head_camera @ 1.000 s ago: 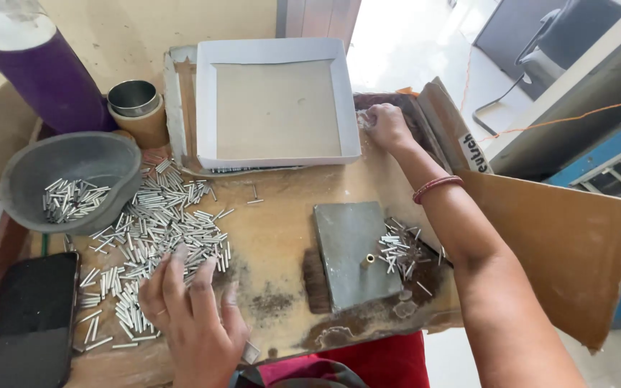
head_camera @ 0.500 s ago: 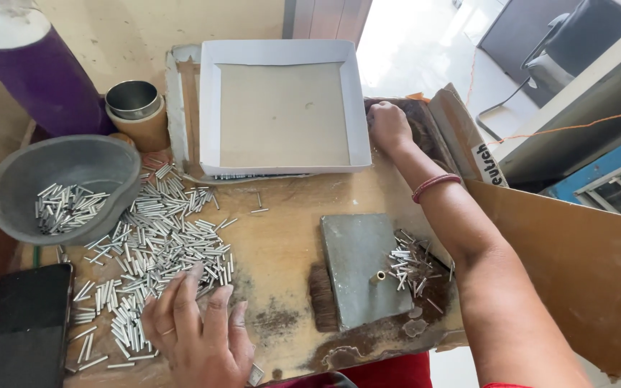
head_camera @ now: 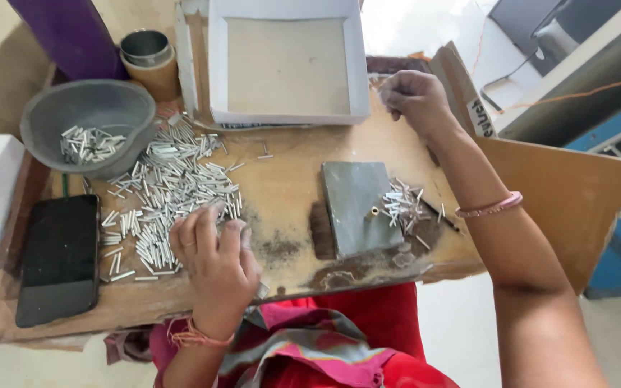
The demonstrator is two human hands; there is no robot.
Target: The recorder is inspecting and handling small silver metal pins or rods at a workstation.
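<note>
My left hand [head_camera: 213, 255] rests palm down on the near edge of a big heap of short silver metal tubes [head_camera: 167, 190] spread over the wooden board [head_camera: 282, 187], its fingers apart among them. My right hand [head_camera: 415, 97] is stretched out to the far right of the board, beside the corner of a shallow white cardboard tray [head_camera: 287, 65]; its fingers are curled, and whether they hold anything is hidden. A grey metal block [head_camera: 357, 205] lies between the hands with a small pile of tubes [head_camera: 404, 205] on its right side.
A grey bowl [head_camera: 91, 122] with several tubes stands at the back left, a small tin [head_camera: 145, 50] and a purple cylinder [head_camera: 73, 36] behind it. A black phone [head_camera: 59, 259] lies at the left. Brown cardboard [head_camera: 569, 194] sticks out on the right.
The view has tilted and moved closer. My right hand drew back a little from the tray's corner and curled its fingers. My left hand stays on the tube heap.
</note>
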